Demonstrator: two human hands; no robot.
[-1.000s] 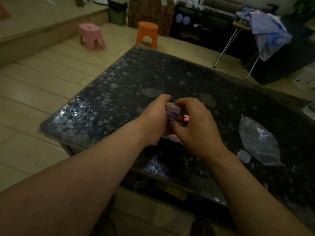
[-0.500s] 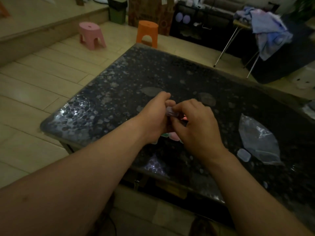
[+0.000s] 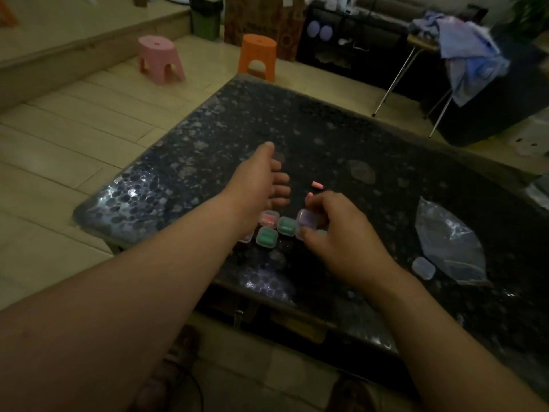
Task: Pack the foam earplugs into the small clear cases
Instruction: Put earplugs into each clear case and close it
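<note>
On the table [image 3: 386, 138], left of the bag [image 3: 445, 239], the left hand [image 3: 258, 185] is spread and empty, while the right hand [image 3: 341, 236] pinches the purple case [image 3: 307, 218] between thumb and fingers: set it flat, touching the green case [image 3: 287, 226] in the row, then release before reaching for the loose earplug [image 3: 317, 184].

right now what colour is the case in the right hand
The case in the right hand looks purple, best seen in the head view.
</note>
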